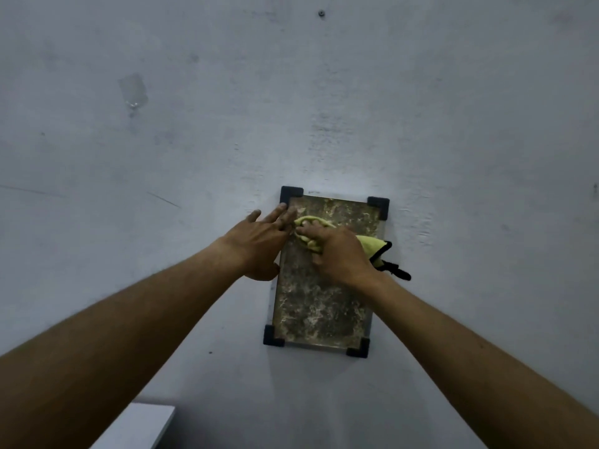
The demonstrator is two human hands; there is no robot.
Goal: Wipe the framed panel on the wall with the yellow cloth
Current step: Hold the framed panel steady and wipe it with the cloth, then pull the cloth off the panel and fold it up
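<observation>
Wiping underway, upper part of the framed panel [319, 306] only. Panel sits on the grey wall [324, 108], portrait, black corner caps at all four corners, mottled brown-grey face. Right hand [337, 254] has the yellow cloth [312, 222] bunched under it, fingers [308, 243] curled and closed over the wad, pressing it against the panel near the top-left area. Tail of the cloth with its black edging hangs out past the right side of the hand, over the panel's right edge. Left hand [259, 244] lies flat across the panel's left edge, fingers spread and extended toward the top-left corner cap, holding nothing; reads as bracing the frame against the wall. Progress call: early to mid. Cloth contact is confined to the top band; middle and lower half are not under the cloth at this moment, and the surface looks equally blotchy everywhere, so I cannot tell from appearance which zones are clean versus patterned. Left to do, as judged: the middle, the bottom band and the areas near the corner caps. Also visible: a clear adhesive hook [133, 92] upper left on the wall, a screw [321, 13] up top, both well apart from the panel.
</observation>
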